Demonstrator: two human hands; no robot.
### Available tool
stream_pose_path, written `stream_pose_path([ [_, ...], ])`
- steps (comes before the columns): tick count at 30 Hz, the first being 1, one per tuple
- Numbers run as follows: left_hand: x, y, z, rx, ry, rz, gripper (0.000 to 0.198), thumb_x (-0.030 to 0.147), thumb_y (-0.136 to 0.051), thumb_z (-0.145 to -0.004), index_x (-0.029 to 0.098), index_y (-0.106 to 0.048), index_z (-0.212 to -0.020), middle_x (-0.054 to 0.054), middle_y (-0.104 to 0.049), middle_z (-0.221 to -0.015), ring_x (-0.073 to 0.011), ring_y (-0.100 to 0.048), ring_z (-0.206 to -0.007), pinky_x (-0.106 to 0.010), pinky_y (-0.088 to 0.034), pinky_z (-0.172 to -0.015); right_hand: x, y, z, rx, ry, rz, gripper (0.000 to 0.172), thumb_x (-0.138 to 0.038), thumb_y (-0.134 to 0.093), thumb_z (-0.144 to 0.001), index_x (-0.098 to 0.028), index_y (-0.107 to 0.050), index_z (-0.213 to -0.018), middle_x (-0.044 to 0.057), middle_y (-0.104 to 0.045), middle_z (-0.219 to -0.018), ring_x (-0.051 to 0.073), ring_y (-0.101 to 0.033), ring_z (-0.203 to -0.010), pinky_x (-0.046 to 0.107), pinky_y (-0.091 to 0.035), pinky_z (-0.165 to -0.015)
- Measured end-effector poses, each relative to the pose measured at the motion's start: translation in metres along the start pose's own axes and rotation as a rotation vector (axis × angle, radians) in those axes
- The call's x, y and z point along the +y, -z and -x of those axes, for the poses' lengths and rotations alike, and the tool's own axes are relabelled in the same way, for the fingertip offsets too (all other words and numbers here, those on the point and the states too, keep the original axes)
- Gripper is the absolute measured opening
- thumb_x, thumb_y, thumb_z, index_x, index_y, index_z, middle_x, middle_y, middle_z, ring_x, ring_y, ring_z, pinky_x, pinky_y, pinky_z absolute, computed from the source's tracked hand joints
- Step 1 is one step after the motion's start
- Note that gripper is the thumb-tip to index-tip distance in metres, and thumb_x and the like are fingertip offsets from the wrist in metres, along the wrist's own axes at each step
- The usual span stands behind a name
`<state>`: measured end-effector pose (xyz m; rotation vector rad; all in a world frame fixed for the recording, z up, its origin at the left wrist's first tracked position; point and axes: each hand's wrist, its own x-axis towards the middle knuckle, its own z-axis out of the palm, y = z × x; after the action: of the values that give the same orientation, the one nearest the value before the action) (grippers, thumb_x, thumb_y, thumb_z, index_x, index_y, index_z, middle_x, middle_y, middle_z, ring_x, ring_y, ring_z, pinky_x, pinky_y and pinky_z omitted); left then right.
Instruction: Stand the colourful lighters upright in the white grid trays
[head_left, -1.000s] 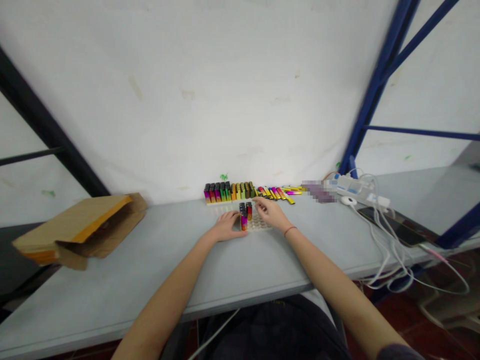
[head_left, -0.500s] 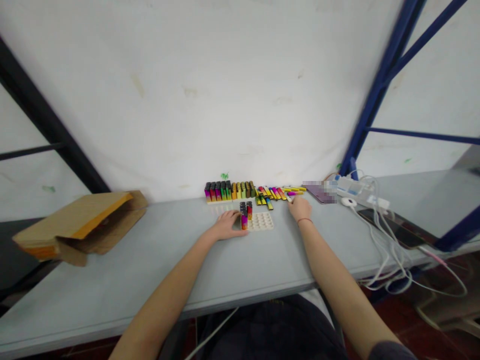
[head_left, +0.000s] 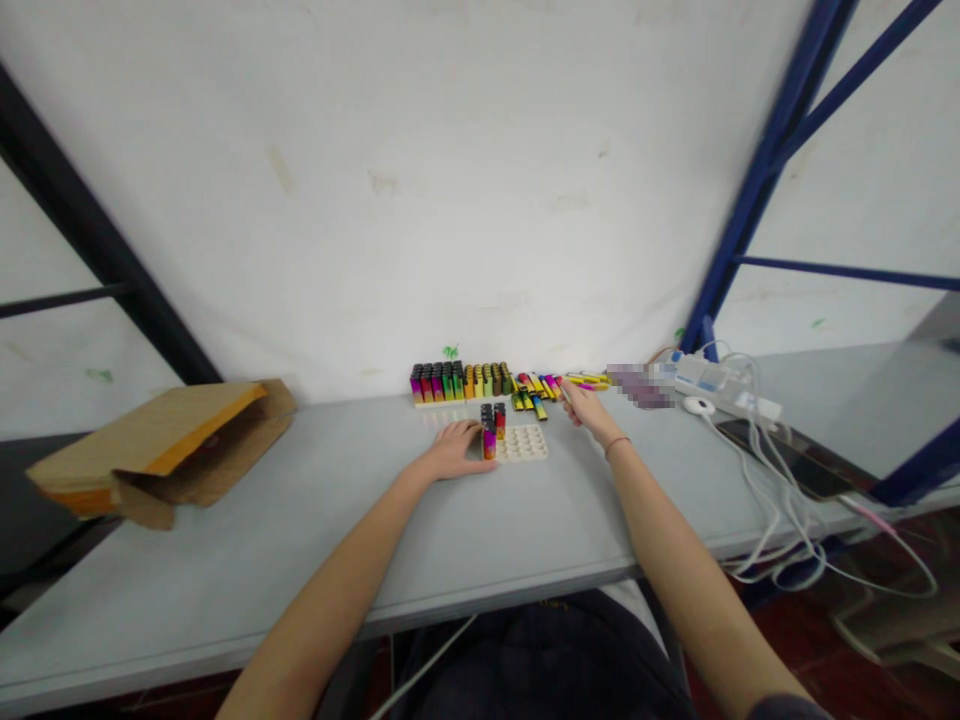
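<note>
My left hand [head_left: 450,452] curves around the left end of a white tray [head_left: 534,443] with round holes, thumb along its near side. Several dark-topped lighters [head_left: 490,442], purple, orange and red, stand upright at that end. My right hand [head_left: 587,408] is closed at the right edge of a pile of loose lighters [head_left: 531,385]. A pale lighter [head_left: 565,393] shows at its fingertips, mostly hidden by them. Behind the tray, against the wall, stand rows of upright lighters in multicoloured [head_left: 437,384] and yellow-to-olive [head_left: 487,381] groups.
An open cardboard box [head_left: 157,440] lies on the left of the grey table [head_left: 322,530]. To the right are a blurred purple object [head_left: 641,387], a white power strip [head_left: 724,385], tangled white cables [head_left: 780,500] and a dark phone [head_left: 795,460]. Blue metal posts [head_left: 757,180] rise on the right.
My right hand has moved left and slightly away from me, up to the loose lighters, with the pale lighter at its fingertips. My left hand stays at the tray.
</note>
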<state>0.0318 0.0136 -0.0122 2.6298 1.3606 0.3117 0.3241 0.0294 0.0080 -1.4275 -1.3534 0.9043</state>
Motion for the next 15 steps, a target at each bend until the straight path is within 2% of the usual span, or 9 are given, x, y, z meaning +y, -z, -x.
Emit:
stream_pose_path([
  [3, 0.0, -0.001, 0.0, 0.009, -0.005, 0.002, 0.077, 0.068, -0.057, -0.073, 0.019, -0.045, -0.13, -0.013, -0.045, -0.137, -0.0342, -0.041, -0.124, -0.044, -0.031, -0.105, -0.008, -0.014, 0.006, -0.062, -0.048, -0.167, 0.047, -0.058, -0.034, -0.087, -0.02, -0.043, -0.06, -0.005, -0.036, -0.046, 0.008, -0.029, -0.037, 0.021, -0.023, -0.037],
  [6, -0.001, -0.002, 0.0, 0.015, -0.011, -0.001, 0.078, 0.07, -0.056, -0.072, 0.018, -0.045, -0.13, -0.014, -0.045, -0.137, -0.0344, -0.042, -0.124, -0.045, -0.031, -0.105, -0.013, -0.023, 0.009, -0.052, -0.111, -0.267, 0.045, -0.05, -0.03, -0.089, -0.022, -0.032, -0.053, -0.006, -0.026, -0.04, 0.007, -0.021, -0.033, 0.021, -0.016, -0.034],
  [10, -0.003, -0.003, -0.001, 0.015, -0.016, 0.001, 0.08, 0.071, -0.055, -0.073, 0.017, -0.046, -0.13, -0.014, -0.045, -0.137, -0.0349, -0.042, -0.124, -0.044, -0.031, -0.105, -0.017, -0.028, 0.009, 0.02, -0.227, -0.376, 0.041, -0.043, -0.026, -0.09, -0.024, -0.025, -0.054, -0.007, -0.019, -0.038, 0.008, -0.013, -0.032, 0.022, -0.009, -0.033],
  [15, -0.002, -0.003, -0.001, 0.008, -0.005, 0.003, 0.078, 0.07, -0.055, -0.073, 0.019, -0.045, -0.131, -0.013, -0.044, -0.139, -0.0347, -0.041, -0.125, -0.045, -0.03, -0.105, -0.015, -0.029, 0.007, 0.141, -0.167, -0.375, 0.038, -0.043, -0.024, -0.09, -0.024, -0.023, -0.057, -0.007, -0.022, -0.04, 0.008, -0.015, -0.032, 0.023, -0.011, -0.033],
])
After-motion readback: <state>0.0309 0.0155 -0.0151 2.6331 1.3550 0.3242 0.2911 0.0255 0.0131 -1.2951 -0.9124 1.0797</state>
